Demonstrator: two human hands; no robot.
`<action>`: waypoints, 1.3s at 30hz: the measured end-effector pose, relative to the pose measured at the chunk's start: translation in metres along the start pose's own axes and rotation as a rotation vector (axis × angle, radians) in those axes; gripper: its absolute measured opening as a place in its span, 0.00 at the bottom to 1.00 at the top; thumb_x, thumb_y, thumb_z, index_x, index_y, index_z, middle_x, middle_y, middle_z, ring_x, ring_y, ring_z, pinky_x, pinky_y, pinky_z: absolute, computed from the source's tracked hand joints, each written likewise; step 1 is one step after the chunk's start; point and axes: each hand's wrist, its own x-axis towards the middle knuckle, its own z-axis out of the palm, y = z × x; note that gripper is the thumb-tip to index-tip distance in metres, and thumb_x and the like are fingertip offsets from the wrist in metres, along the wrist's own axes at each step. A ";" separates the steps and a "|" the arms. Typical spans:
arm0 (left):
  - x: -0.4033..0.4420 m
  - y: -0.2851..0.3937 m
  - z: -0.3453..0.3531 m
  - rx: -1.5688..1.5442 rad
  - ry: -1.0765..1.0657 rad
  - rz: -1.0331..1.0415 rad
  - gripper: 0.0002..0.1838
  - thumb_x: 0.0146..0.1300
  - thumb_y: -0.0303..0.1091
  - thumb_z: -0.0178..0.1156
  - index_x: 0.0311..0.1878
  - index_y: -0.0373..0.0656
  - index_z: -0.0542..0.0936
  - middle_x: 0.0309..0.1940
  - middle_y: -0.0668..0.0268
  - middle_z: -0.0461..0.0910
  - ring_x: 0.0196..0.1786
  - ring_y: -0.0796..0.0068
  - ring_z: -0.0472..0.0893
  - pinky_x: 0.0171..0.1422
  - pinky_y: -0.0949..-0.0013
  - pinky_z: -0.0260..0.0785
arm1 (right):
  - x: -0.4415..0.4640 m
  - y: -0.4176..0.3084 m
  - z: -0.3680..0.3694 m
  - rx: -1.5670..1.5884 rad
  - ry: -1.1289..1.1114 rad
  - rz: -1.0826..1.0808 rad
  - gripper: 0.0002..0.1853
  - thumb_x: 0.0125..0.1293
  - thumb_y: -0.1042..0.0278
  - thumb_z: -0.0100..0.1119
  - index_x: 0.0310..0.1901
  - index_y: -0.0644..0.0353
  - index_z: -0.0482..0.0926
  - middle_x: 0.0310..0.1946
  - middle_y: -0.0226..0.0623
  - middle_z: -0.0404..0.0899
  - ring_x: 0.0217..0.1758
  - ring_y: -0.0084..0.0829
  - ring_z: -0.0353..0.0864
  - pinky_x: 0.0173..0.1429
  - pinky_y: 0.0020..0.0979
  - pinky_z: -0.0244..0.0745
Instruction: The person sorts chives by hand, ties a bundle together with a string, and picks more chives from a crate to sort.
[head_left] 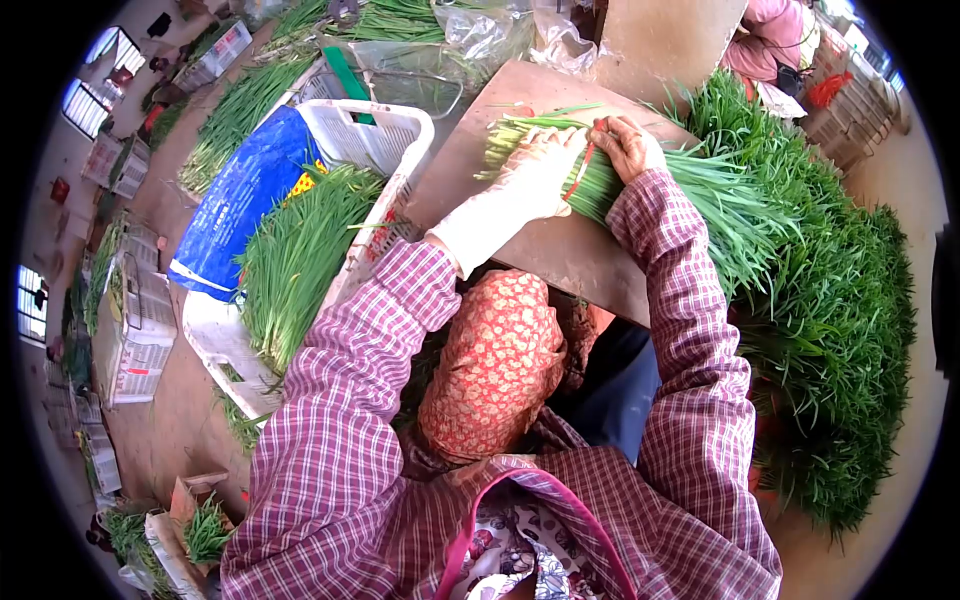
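Left gloved hand (540, 168) pressed over stalks, right hand (630, 148) curled by red band (577, 177), pinch unclear. Green bundle (720, 200) on board (590, 262), upper centre. Likely light, floppy, bruisable leaves; grip firmer stalks near band. Crate (408, 122) upper left.

Co-worker (768, 48) pt. past top edge

Smooth, matt brown board (450, 165); glossy blue plastic sheet (243, 190).
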 end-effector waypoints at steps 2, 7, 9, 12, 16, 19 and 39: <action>0.004 -0.016 -0.013 -0.301 0.052 0.051 0.43 0.44 0.38 0.72 0.66 0.44 0.64 0.62 0.58 0.69 0.66 0.61 0.66 0.72 0.62 0.53 | -0.004 -0.001 0.003 0.028 -0.007 0.024 0.12 0.65 0.55 0.55 0.39 0.54 0.78 0.35 0.43 0.80 0.41 0.43 0.80 0.45 0.37 0.72; 0.061 -0.073 -0.050 -0.619 0.089 -0.332 0.13 0.52 0.35 0.64 0.42 0.44 0.83 0.43 0.60 0.83 0.46 0.63 0.81 0.55 0.65 0.71 | -0.020 -0.016 0.009 -0.041 0.117 0.074 0.10 0.64 0.56 0.55 0.37 0.52 0.76 0.33 0.40 0.80 0.39 0.44 0.80 0.40 0.38 0.73; 0.096 -0.091 -0.052 -0.214 -0.078 -0.439 0.15 0.50 0.41 0.62 0.40 0.47 0.85 0.44 0.57 0.82 0.45 0.57 0.82 0.52 0.60 0.73 | -0.023 -0.020 0.009 -0.011 0.134 0.057 0.10 0.64 0.56 0.55 0.38 0.52 0.76 0.34 0.39 0.80 0.38 0.44 0.80 0.40 0.38 0.73; 0.131 -0.106 -0.022 0.161 -0.358 -0.465 0.15 0.51 0.41 0.62 0.42 0.48 0.85 0.46 0.58 0.82 0.47 0.57 0.82 0.53 0.58 0.73 | -0.031 -0.024 0.009 -0.033 0.181 0.037 0.10 0.64 0.54 0.54 0.38 0.50 0.76 0.35 0.39 0.80 0.39 0.45 0.80 0.42 0.41 0.74; 0.140 -0.107 0.009 0.193 -0.455 -0.347 0.15 0.53 0.46 0.61 0.31 0.43 0.85 0.22 0.63 0.83 0.33 0.66 0.84 0.41 0.64 0.74 | -0.031 -0.025 0.013 -0.045 0.210 0.012 0.10 0.64 0.55 0.53 0.36 0.51 0.75 0.33 0.37 0.78 0.36 0.45 0.79 0.43 0.43 0.71; 0.146 -0.101 0.015 0.215 -0.384 -0.477 0.17 0.50 0.46 0.63 0.33 0.41 0.85 0.25 0.61 0.84 0.35 0.65 0.84 0.42 0.62 0.75 | -0.032 -0.029 0.013 -0.039 0.223 0.011 0.09 0.63 0.55 0.54 0.35 0.50 0.76 0.30 0.35 0.77 0.34 0.44 0.78 0.42 0.42 0.70; 0.104 -0.053 0.016 -0.549 -0.234 -0.381 0.08 0.58 0.38 0.63 0.35 0.45 0.78 0.31 0.70 0.79 0.37 0.82 0.73 0.44 0.73 0.65 | -0.050 -0.045 0.019 0.010 0.360 -0.079 0.05 0.59 0.60 0.58 0.32 0.48 0.78 0.29 0.32 0.75 0.39 0.37 0.76 0.46 0.38 0.67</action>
